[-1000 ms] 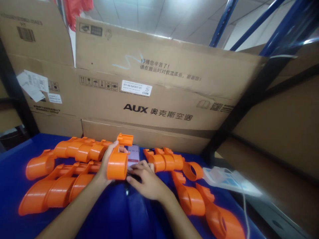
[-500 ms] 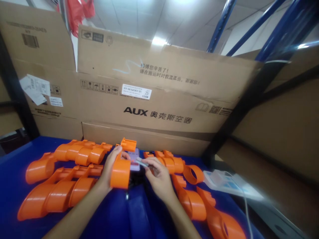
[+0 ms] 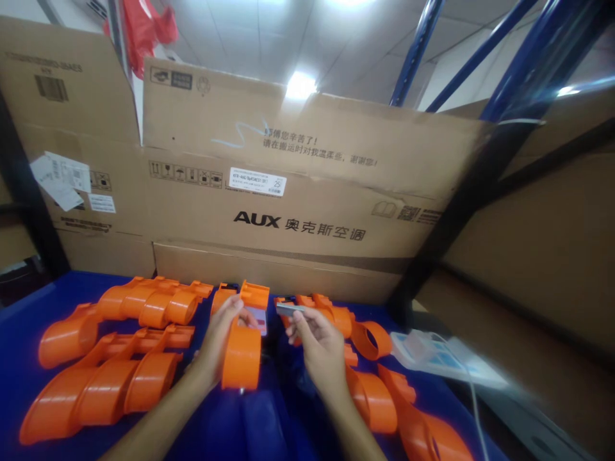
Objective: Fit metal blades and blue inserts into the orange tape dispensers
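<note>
My left hand is closed around the narrow middle of an orange plastic part, which has a wide ring at the bottom and a ribbed block at the top. It is held up off the blue table surface. My right hand pinches a small flat grey metal piece, perhaps a blade, its free end pointing left toward the orange part. The two are apart. Behind the orange part, a phone-like lit screen shows only in part.
More orange parts lie in rows on the left and on the right of the blue table. A white tray with a cable is at the right. Cardboard walls the back, with a dark post beside it.
My right hand has moved up and slightly right, drawing the metal piece away from the orange part. My left hand has shifted the orange part slightly right and lower. The view has tilted a little.
</note>
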